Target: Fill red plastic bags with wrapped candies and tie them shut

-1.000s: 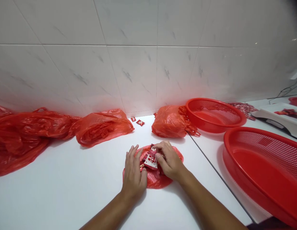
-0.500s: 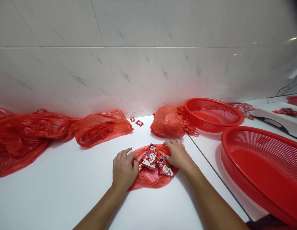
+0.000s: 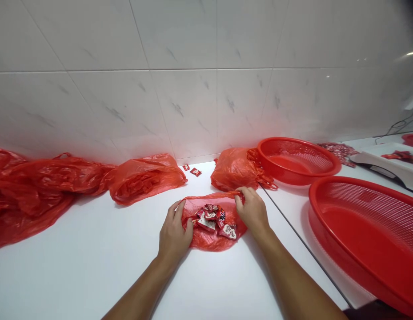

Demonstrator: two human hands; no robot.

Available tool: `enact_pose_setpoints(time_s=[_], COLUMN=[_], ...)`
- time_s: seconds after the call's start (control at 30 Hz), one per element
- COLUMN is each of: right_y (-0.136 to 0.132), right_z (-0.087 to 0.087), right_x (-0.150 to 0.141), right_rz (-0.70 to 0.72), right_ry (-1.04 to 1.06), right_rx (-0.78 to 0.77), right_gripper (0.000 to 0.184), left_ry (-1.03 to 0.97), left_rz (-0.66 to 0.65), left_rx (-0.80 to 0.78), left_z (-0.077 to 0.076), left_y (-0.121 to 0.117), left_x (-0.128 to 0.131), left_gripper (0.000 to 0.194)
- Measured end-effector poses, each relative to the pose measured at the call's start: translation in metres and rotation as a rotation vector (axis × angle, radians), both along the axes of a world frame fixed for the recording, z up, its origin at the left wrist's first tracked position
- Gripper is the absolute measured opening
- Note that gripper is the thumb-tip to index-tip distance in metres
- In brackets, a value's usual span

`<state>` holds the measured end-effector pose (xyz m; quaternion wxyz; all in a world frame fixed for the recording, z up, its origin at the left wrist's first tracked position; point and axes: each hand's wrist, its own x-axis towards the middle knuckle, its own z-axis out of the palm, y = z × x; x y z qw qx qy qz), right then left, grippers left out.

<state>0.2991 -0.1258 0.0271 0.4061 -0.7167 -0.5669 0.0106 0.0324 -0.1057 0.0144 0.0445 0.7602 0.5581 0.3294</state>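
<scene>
Currently both bare hands are at a red plastic bag (image 3: 209, 243), which lies on the white counter (image 3: 76, 275) directly in front of the person, its mouth spread between them. Left hand (image 3: 175, 231): grip closed on the bag's left edge, thumb toward the contents. Right hand (image 3: 254, 212): grip closed on the bag's far right edge, thumb likewise inward. Contents: a small heap of red-and-white snack packets (image 3: 206, 223), overlapping near the middle; one printed packet (image 3: 229, 231) lies at the heap's near right side. Print too small to read. Beyond the bag, two small red packets (image 3: 195, 172) lie close together near the tiled wall (image 3: 179, 98). To their right sits a full, gathered red bag (image 3: 233, 170), just beside a round red colander (image 3: 291, 165); a larger red colander (image 3: 359, 231) stands nearer, cut off by the right edge of view. To their left, a slack red bag (image 3: 148, 175) adjoins a pile of crumpled red bags (image 3: 36, 191). Far right: a white device (image 3: 386, 166) with a dark front panel, red items (image 3: 402, 156) on top.
</scene>
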Motion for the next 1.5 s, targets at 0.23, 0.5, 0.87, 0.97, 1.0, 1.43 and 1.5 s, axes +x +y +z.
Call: enact_pose_setpoints(time_s=[0.23, 0.5, 0.87, 0.97, 1.0, 1.43, 1.5], right_y=[-0.006, -0.017, -0.023, -0.029, -0.031, -0.038, -0.036], right_z=[0.013, 0.019, 0.027, 0.035, 0.038, 0.038, 0.033], right_x=[0.004, 0.005, -0.011, -0.007, -0.002, 0.025, 0.023], right_rz=[0.001, 0.112, 0.085, 0.126, 0.148, 0.343, 0.346], right_ry=[0.031, -0.030, 0.082, 0.131, 0.157, -0.147, -0.159], right_rx=[-0.123, -0.323, 0.196, 0.247, 0.217, -0.423, -0.408], right_gripper=[0.051, 0.070, 0.044, 0.024, 0.020, 0.022, 0.012], left_ry=[-0.303, -0.397, -0.634, -0.762, -0.802, -0.946, -0.933], left_rz=[-0.023, 0.104, 0.062, 0.066, 0.070, -0.053, -0.055], left_rx=[-0.060, -0.549, -0.467, -0.434, -0.425, -0.239, -0.237], left_z=[0.008, 0.051, 0.038, 0.045, 0.047, 0.040, 0.041], left_y=[0.017, 0.026, -0.010, -0.017, -0.018, -0.012, -0.014], left_x=[-0.015, -0.038, -0.024, -0.014, -0.012, -0.025, -0.023], left_gripper=[0.049, 0.056, 0.050, 0.048, 0.049, 0.043, 0.044])
